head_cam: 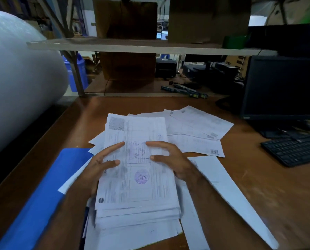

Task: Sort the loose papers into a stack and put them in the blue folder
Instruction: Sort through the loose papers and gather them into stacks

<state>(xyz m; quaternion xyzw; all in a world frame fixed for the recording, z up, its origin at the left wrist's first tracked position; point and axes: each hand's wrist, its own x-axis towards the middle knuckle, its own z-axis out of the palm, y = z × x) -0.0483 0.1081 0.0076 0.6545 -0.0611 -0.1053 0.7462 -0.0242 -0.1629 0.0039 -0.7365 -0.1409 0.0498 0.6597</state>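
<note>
Papers [138, 179]: thin white printed sheets, stacked between both hands on the brown wood worktop [259, 186]. Left hand [100, 165] and right hand [172, 159] gripped the stack's sides, fingers curled. Glossy blue folder [42, 195] left of the fingers, cut off. Print blurred.

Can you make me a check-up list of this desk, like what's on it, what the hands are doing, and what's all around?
Surface: brown wooden desk, partly covered with sheets.
Job's things: paper stack in front of the person; loose papers fanned out behind and to its right; blue folder flat on the left, one sheet overlapping its edge.
Clutter: black keyboard, dark monitor, big white roll at left.
Grippers: left hand and right hand hold the stack's sides, fingers on the top sheet.
Cables: a dark cable beside the monitor.
Surroundings: shelf carrying cardboard boxes; blue bin behind.
</note>
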